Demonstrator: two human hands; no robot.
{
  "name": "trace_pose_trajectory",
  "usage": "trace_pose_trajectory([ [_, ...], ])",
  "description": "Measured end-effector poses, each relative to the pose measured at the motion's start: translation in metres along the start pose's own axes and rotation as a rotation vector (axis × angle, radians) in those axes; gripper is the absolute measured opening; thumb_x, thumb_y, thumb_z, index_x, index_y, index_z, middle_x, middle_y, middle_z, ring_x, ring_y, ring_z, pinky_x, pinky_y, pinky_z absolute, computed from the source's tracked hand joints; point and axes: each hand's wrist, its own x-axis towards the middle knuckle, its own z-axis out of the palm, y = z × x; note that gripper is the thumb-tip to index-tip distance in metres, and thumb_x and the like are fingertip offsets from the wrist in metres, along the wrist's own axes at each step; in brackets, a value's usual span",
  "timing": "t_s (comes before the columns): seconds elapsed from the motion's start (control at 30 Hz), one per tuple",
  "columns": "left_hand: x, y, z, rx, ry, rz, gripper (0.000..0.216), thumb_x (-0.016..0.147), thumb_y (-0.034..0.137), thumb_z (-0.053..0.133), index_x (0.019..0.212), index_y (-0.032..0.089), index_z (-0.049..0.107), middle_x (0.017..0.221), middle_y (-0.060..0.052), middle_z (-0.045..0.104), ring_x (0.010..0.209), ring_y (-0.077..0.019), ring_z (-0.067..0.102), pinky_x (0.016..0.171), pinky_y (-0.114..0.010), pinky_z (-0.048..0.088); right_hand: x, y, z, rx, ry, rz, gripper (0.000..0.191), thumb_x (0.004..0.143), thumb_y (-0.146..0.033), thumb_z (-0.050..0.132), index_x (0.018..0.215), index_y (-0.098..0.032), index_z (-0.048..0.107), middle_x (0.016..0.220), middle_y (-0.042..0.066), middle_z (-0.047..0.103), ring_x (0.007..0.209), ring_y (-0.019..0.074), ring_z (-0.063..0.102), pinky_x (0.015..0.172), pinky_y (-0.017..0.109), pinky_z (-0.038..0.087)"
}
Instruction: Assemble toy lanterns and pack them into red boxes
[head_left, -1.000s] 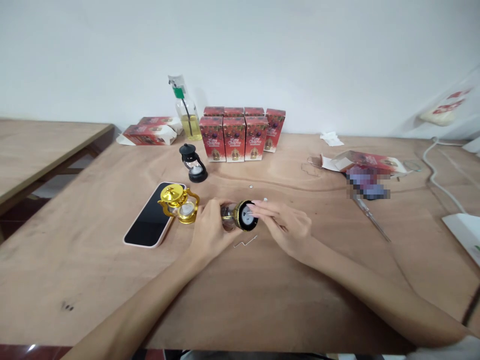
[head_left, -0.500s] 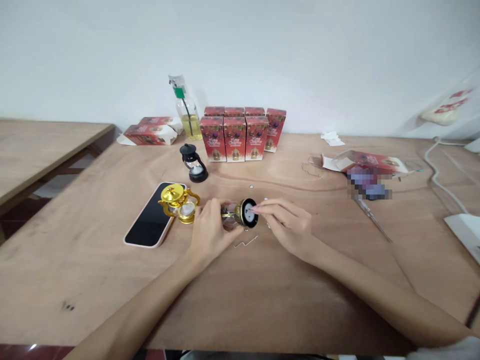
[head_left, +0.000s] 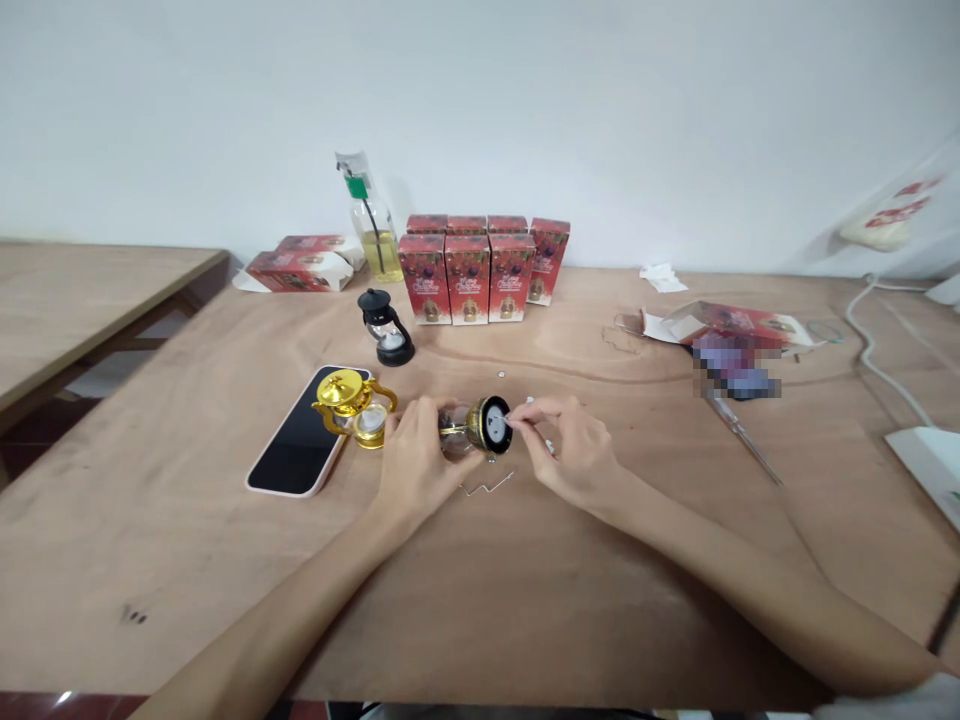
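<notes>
My left hand is closed around a small gold lantern lying on its side, its black and white base facing the camera. My right hand is pinched at that base, thumb and forefinger together on something tiny that I cannot make out. A bent wire piece lies on the wooden table just below the lantern. A second gold lantern stands to the left, on the edge of a phone lying face up.
A black lantern stands behind the phone. Red boxes and a bottle of yellow liquid line the back wall. An opened red package, a thin metal tool and a white cable lie to the right.
My right hand has curled from extended fingers into a pinch at the lantern's base. The lantern has tilted slightly in my left hand.
</notes>
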Motion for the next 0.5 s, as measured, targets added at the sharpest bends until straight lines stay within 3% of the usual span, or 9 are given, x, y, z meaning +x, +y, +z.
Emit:
trace_pose_trajectory([
  [0.27, 0.001, 0.002, -0.002, 0.068, -0.036, 0.008, 0.038, 0.071, 0.032, 0.067, 0.100, 0.019, 0.047, 0.094, -0.006, 0.066, 0.089, -0.0260, 0.063, 0.078, -0.039, 0.040, 0.014, -0.005, -0.011, -0.160, -0.089, -0.238, 0.021, 0.085, 0.001, 0.040, 0.087, -0.020, 0.043, 0.073, 0.002, 0.067, 0.063, 0.0133, 0.063, 0.055, 0.024, 0.049],
  [0.5, 0.000, 0.004, -0.004, 0.193, 0.039, 0.148, 0.033, 0.075, 0.032, 0.065, 0.102, 0.019, 0.051, 0.095, -0.008, 0.068, 0.089, -0.0272, 0.062, 0.076, -0.039, 0.037, 0.023, -0.013, -0.019, -0.346, -0.175, -0.397, 0.028, 0.087, 0.002, 0.032, 0.073, -0.021, 0.040, 0.059, 0.002, 0.059, 0.054, 0.0143, 0.051, 0.047, 0.025, 0.038],
])
